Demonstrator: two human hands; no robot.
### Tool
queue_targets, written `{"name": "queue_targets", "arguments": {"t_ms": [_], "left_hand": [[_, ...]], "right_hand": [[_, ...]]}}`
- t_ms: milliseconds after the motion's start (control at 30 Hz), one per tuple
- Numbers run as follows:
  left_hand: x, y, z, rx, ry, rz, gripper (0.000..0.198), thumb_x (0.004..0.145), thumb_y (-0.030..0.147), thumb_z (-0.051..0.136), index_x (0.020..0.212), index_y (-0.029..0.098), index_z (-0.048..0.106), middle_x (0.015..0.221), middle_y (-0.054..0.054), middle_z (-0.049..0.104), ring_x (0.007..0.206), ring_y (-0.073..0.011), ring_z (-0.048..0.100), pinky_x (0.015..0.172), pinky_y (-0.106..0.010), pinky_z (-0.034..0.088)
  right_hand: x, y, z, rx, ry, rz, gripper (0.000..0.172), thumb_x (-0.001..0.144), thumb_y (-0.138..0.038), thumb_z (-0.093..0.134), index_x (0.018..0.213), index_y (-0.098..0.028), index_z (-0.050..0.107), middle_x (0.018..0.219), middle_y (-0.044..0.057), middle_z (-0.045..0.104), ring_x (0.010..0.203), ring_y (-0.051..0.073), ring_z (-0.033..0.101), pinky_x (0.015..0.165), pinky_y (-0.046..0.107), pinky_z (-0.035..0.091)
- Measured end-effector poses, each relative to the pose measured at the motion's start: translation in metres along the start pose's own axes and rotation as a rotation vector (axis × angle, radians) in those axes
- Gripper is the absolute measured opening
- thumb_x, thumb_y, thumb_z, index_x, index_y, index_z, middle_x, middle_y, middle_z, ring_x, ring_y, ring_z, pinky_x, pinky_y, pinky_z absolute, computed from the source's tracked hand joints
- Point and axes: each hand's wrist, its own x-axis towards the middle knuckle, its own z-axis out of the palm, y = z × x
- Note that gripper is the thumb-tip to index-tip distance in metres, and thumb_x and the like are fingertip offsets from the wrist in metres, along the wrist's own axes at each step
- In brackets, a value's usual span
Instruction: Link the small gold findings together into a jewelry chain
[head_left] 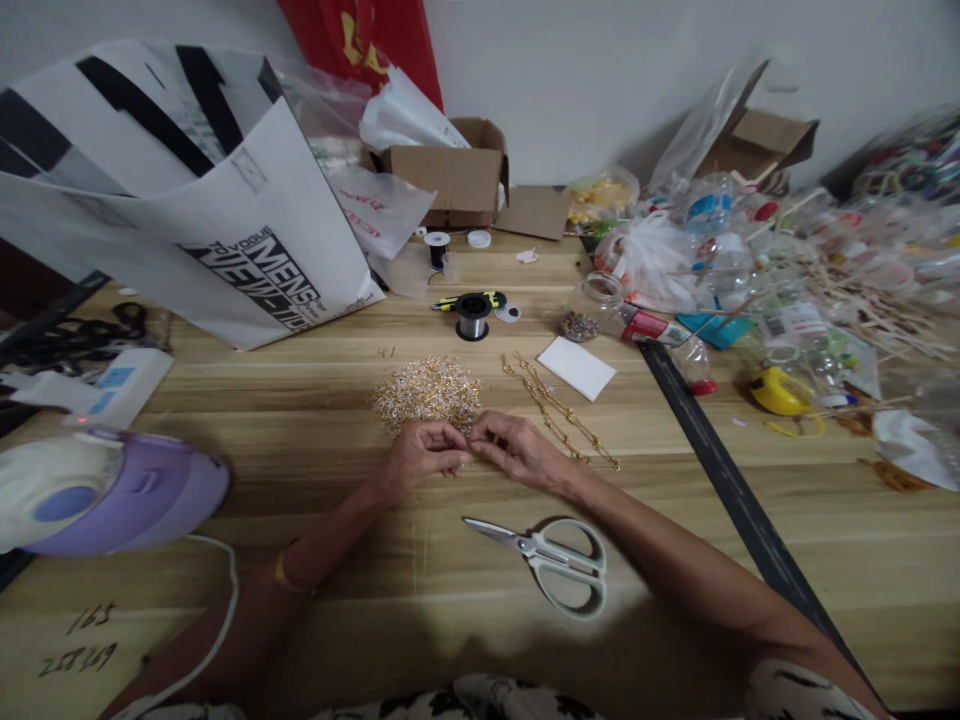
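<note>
My left hand (427, 453) and my right hand (517, 448) meet fingertip to fingertip at the middle of the table. Both have their fingers pinched together, and whatever lies between them is too small to make out. Just beyond them spreads a pile of small gold and silver beads or findings (427, 390), its near edge touching my left hand. A gold chain (559, 425) lies doubled on the wood to the right. Nearer to me rest scissors with pale handles (551, 560), blades slightly apart and pointing left.
Beyond the pile stand a spool of silver wire (473, 318), a dark spool (436, 250) and a white card (576, 368). A big paper bag (300, 240) and a purple appliance (150, 490) fill the left. Jars, bottles and plastic bags crowd the right, past a black strip (720, 480).
</note>
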Motion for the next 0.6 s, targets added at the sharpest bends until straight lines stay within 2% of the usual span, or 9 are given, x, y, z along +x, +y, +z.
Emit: {"name": "queue_targets", "arguments": {"t_ms": [167, 400, 533, 600], "left_hand": [[-0.0009, 0.0026, 0.0029, -0.007, -0.013, 0.0, 0.024, 0.059, 0.028, 0.076, 0.067, 0.011, 0.061, 0.054, 0.001, 0.062, 0.049, -0.0082, 0.057, 0.05, -0.019, 0.047], [-0.001, 0.0005, 0.0033, 0.06, -0.036, 0.047, 0.022, 0.064, 0.029, 0.072, 0.065, 0.011, 0.06, 0.055, 0.001, 0.062, 0.051, -0.0081, 0.057, 0.052, -0.018, 0.045], [-0.0016, 0.0031, 0.0021, 0.054, 0.013, 0.057, 0.021, 0.067, 0.029, 0.071, 0.068, 0.011, 0.061, 0.056, 0.001, 0.062, 0.051, -0.0084, 0.056, 0.053, -0.019, 0.046], [-0.0018, 0.0051, 0.0013, 0.046, 0.043, 0.063, 0.02, 0.067, 0.029, 0.07, 0.069, 0.011, 0.062, 0.055, 0.0, 0.062, 0.05, -0.0085, 0.056, 0.053, -0.019, 0.046]], "right_hand": [[-0.0004, 0.0004, 0.0017, -0.024, -0.019, -0.024, 0.015, 0.091, -0.027, 0.045, 0.091, -0.015, 0.056, 0.082, 0.005, 0.059, 0.073, 0.014, 0.054, 0.067, 0.024, 0.041], [-0.0004, 0.0001, 0.0041, -0.036, -0.006, -0.081, 0.015, 0.092, -0.026, 0.044, 0.091, -0.016, 0.055, 0.085, 0.007, 0.059, 0.076, 0.015, 0.056, 0.068, 0.025, 0.044], [-0.0004, -0.0016, 0.0023, -0.079, 0.177, -0.117, 0.013, 0.09, -0.024, 0.048, 0.097, -0.015, 0.054, 0.099, 0.011, 0.055, 0.089, 0.018, 0.054, 0.074, 0.029, 0.045], [-0.0004, -0.0009, 0.0016, -0.099, 0.262, -0.118, 0.014, 0.088, -0.022, 0.05, 0.099, -0.015, 0.054, 0.099, 0.011, 0.055, 0.087, 0.018, 0.053, 0.073, 0.029, 0.045]]}}
